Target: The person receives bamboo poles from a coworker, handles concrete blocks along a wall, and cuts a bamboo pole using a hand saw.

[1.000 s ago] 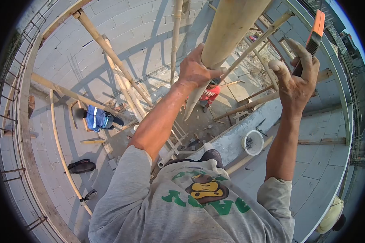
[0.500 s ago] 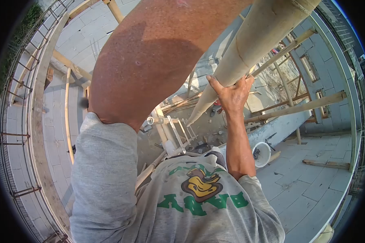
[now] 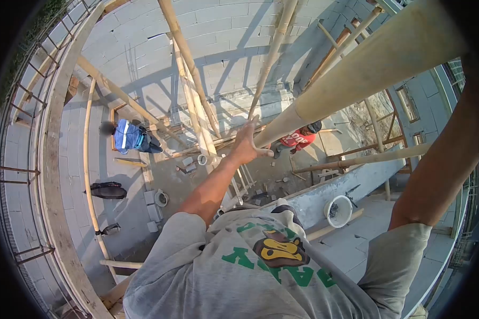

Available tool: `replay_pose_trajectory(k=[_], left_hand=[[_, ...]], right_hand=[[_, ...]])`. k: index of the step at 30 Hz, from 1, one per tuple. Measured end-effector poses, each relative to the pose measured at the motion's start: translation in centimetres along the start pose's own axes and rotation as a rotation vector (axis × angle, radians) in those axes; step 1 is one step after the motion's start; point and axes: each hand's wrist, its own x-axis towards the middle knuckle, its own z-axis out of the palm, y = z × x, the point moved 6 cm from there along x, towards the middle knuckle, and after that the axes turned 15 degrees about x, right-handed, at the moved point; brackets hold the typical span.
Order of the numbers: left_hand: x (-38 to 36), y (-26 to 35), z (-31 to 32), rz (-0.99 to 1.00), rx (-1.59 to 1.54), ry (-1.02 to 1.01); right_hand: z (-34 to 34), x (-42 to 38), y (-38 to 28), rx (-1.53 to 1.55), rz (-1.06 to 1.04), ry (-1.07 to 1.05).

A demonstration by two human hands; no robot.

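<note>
A thick bamboo pole (image 3: 346, 85) slants from the upper right down to the middle of the view. My left hand (image 3: 246, 144) is around its lower visible part, with the fingers on the far left side and the thumb across below. What lies under the palm is hidden. My right arm reaches up beside the pole at the far right; the hand is lost beyond the dark edge of the view.
Far below are a person in blue (image 3: 126, 135) and a person in red (image 3: 298, 139). A white bucket (image 3: 339, 211) stands by a concrete ledge (image 3: 324, 198). Bamboo props (image 3: 274, 53) cross the space, and a timber-edged wall with rebar (image 3: 50, 159) runs along the left.
My left arm has come down from across the view, and its hand is now at the pole. My right hand has left the pole's lower part and gone up out of sight. The view has shifted.
</note>
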Motion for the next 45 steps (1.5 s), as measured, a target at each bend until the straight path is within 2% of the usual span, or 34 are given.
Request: replay_pose_trajectory(k=[3, 5, 8, 10, 19, 22, 29, 35, 37, 39, 41, 42, 44, 45], left_hand=[[2.6, 2.9, 1.0, 0.023, -0.167, 0.051], [4.7, 7.0, -2.3, 0.066, -0.302, 0.040], [6.9, 10.2, -4.9, 0.215, -0.171, 0.273], [6.8, 13.2, -9.0, 0.284, -0.155, 0.538], [8.8, 17.3, -22.9, 0.279, -0.093, 0.947], [8.0, 16.8, -25.9, 0.207, -0.068, 0.936], [3.7, 14.8, -29.1, 0.263, 0.040, 1.125], [-0.1, 8.8, -28.6, 0.167, 0.130, 1.067], [-1.6, 5.3, -26.7, 0.123, 0.094, 0.993], [-3.8, 1.4, -24.7, -0.017, 0.069, 0.817], [-7.4, -1.4, -25.0, -0.061, 0.095, 0.953], [-9.3, -0.9, -26.8, -0.151, 0.044, 0.902], [-11.9, 1.5, -31.2, -0.089, 0.180, 1.058], [-13.0, 3.3, -33.2, 0.016, 0.239, 1.166]], right_hand=[[-0.1, 2.3, -0.2, 0.035, 0.007, -0.013], [-0.4, 3.4, -0.1, 0.039, 0.016, -0.006], [-0.6, 4.4, 0.5, 0.050, 0.030, 0.006], [-0.6, 5.2, 0.9, 0.071, 0.045, 0.008], [1.4, 6.6, 1.1, 0.125, 0.055, -0.012], [2.5, 7.3, 0.7, 0.138, 0.049, -0.012], [5.4, 8.1, 0.3, 0.207, 0.040, -0.034], [8.5, 8.6, -1.0, 0.297, 0.008, -0.065], [10.0, 8.5, -2.0, 0.353, -0.013, -0.074], [12.3, 8.0, -2.8, 0.418, -0.030, -0.103], [14.0, 7.1, -3.3, 0.487, -0.045, -0.102], [14.9, 6.5, -3.3, 0.518, -0.047, -0.100], [16.9, 3.8, -2.4, 0.584, -0.033, -0.071], [18.1, 1.7, -1.1, 0.606, -0.005, -0.058]])
